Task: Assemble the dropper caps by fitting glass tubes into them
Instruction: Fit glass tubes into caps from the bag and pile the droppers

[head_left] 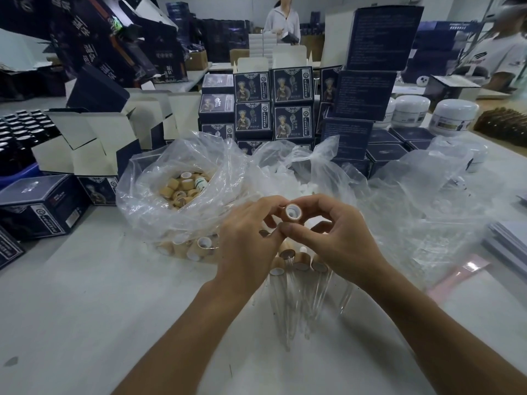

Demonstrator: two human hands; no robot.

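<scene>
Above the middle of the white table (85,309), both hands meet around 1 dropper cap (292,213), a tan collar with a white lining whose open mouth faces the camera. The right hand (339,240) grasps it, fingers curled round its far side and thumb underneath; the left hand (248,238) has its fingertips curled in against the cap's left edge, and whether it also pinches a glass tube I cannot tell. No tube shows in the cap's mouth, so the step in hand looks like readying this cap for fitting.

Just below the hands lie finished droppers (299,269), caps away from the person and clear tubes pointing toward them (about 5 or 6, though the glass is hard to count). The next move probably calls for lining a tube up straight with the white bore and pressing gently, since thin glass could snap if pushed at an angle.

Left of the hands, an open plastic bag (148,201) holds loose caps; a second bag (413,201) sprawls to the right. Stacked dark printed boxes (293,104), white jars (453,115) and folded cartons crowd the far side, and 2 other people stand at tables behind.
</scene>
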